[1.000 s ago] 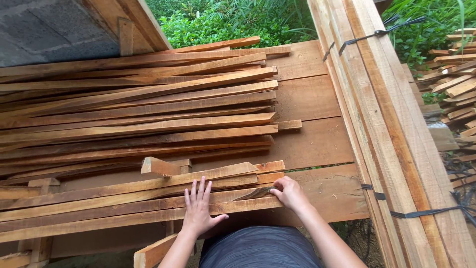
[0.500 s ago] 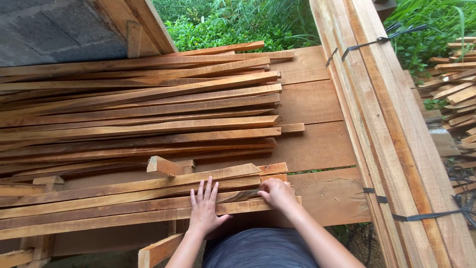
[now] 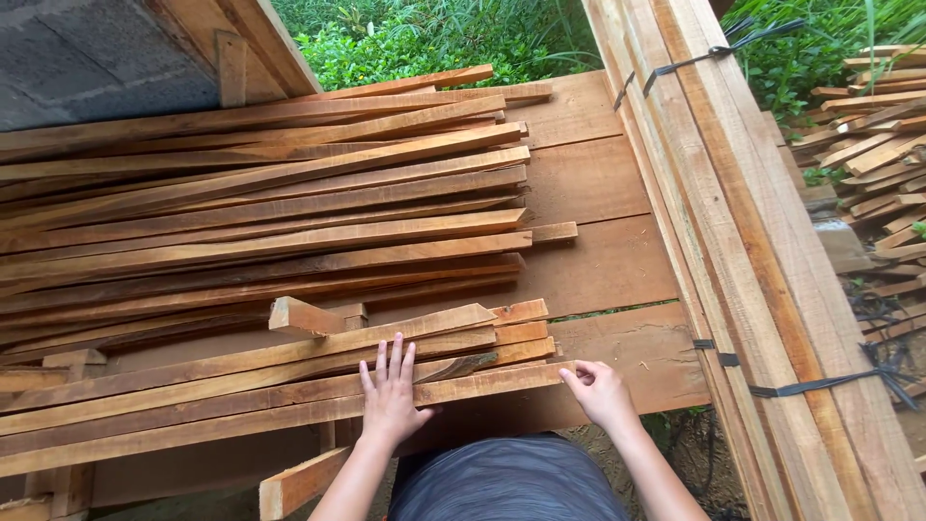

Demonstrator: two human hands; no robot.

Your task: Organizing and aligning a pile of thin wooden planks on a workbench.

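Observation:
My left hand point(image 3: 391, 396) lies flat, fingers spread, on top of the nearest long wooden slat point(image 3: 241, 417) of a low stack. My right hand point(image 3: 600, 391) grips the right end of that same slat, fingers curled around its tip. Several more reddish-brown slats point(image 3: 260, 207) lie side by side beyond, all running left to right over wide wooden planks point(image 3: 598, 260). A short wood offcut point(image 3: 304, 316) sits on the near stack, just beyond my left hand.
A strapped bundle of long pale boards point(image 3: 762, 280) runs diagonally along the right. More slats point(image 3: 883, 145) are piled at far right. Green plants point(image 3: 434, 39) grow beyond the planks, and a grey block wall point(image 3: 87, 58) fills the top left.
My right hand has slid right to the end of the near slat and closed on it. My left hand stays flat on the slats.

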